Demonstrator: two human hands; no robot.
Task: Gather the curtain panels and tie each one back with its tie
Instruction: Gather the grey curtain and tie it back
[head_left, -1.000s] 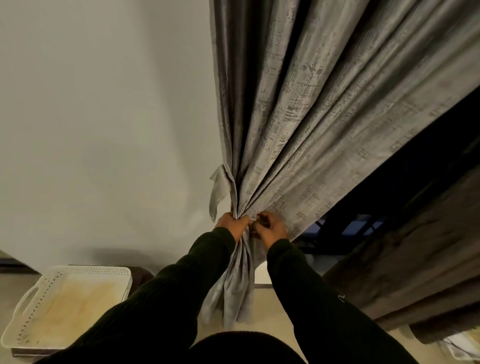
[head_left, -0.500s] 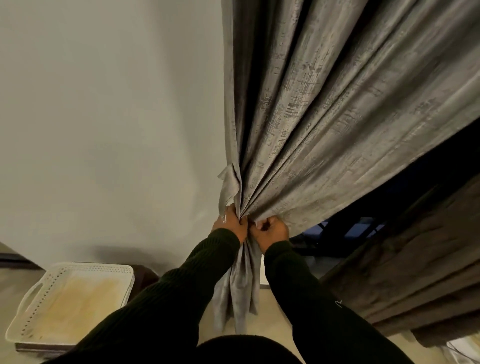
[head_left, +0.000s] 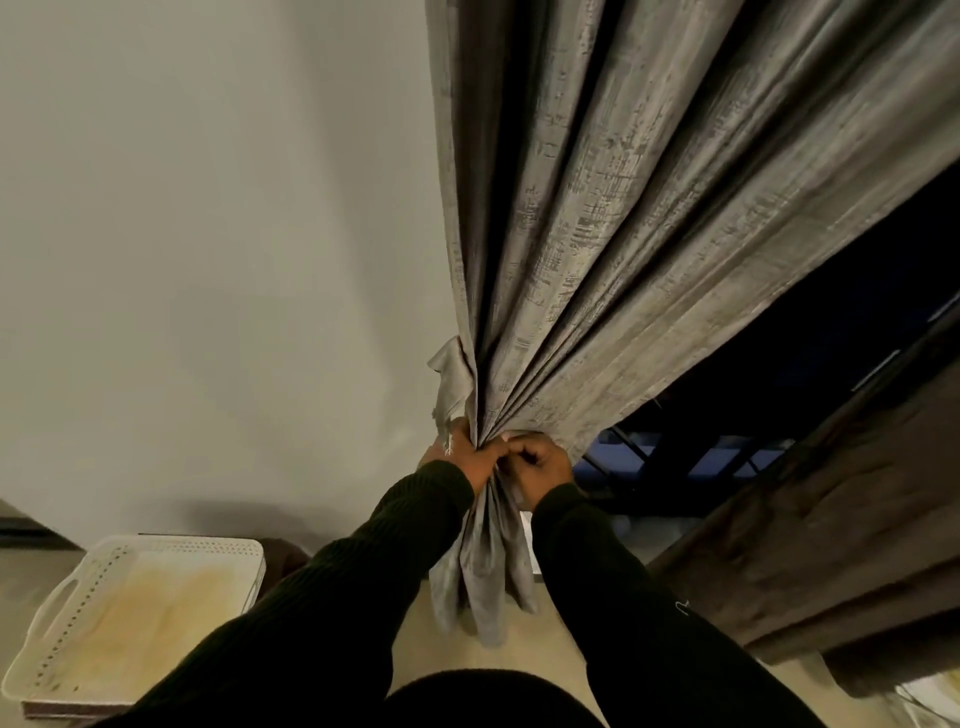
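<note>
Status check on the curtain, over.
Left hand and right hand both gripping the gathered grey curtain panel at its waist. Tie end sticking up, knot unconfirmed. Nothing in the way.

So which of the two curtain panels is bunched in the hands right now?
The lighter grey panel beside the wall: both the left hand and right hand grip its gathered waist. The darker brown panel at far right hangs untouched.

The curtain runs off the top edge; its folds hide the fingertips of both hands, and whether a tie is there.
</note>
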